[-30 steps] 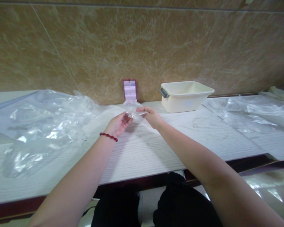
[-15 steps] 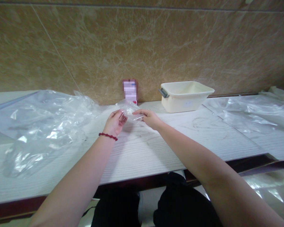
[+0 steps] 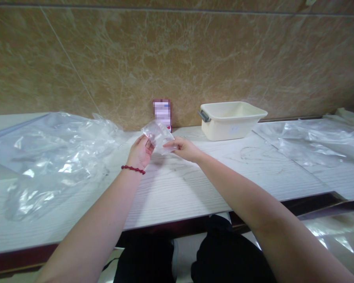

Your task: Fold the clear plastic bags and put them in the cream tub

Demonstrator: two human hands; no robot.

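Changed since half a second ago: small clear bag [image 3: 159, 137] is spread taller and flatter, its top edge higher, and the left hand [image 3: 140, 152] has shifted slightly towards 9 o'clock.

Wall [image 3: 177, 59]: brown and marbled, filling 12 o'clock from side to side. All clock directions are read from the bag, 12 being the top of the view.

Bench [image 3: 177, 188]: pale wood-grained top with a dark red front edge, running from 9 o'clock across to 3.

Left plastic heap [image 3: 59, 157]: crumpled, clear, on the bench at 9 o'clock, well apart from the bag.

Right plastic heap [image 3: 315, 137]: also clear, at 3 o'clock, by the right border of the view.

Dark trousers [image 3: 233, 255]: between 5 and 6 o'clock, below the bench edge.

Cream tub [image 3: 218, 129]: upright on the bench near 3 o'clock, a grey handle [image 3: 205, 116] on its left end.

Right hand [image 3: 186, 150]: at 4 o'clock — grip nearly closed, thumb and finger pinching the bag's right edge.

Left hand: at 8 o'clock — grip likewise almost closed, fingertips on the bag's left edge.

Small clear bag: between both hands; I cannot tell whether anything is inside.

Red-edged panel [image 3: 162, 110]: blurred, at 12 o'clock against the wall, its lower part overlapped by the bag.

Bracelet [image 3: 133, 169]: red beads round the left wrist, between 7 and 8 o'clock.
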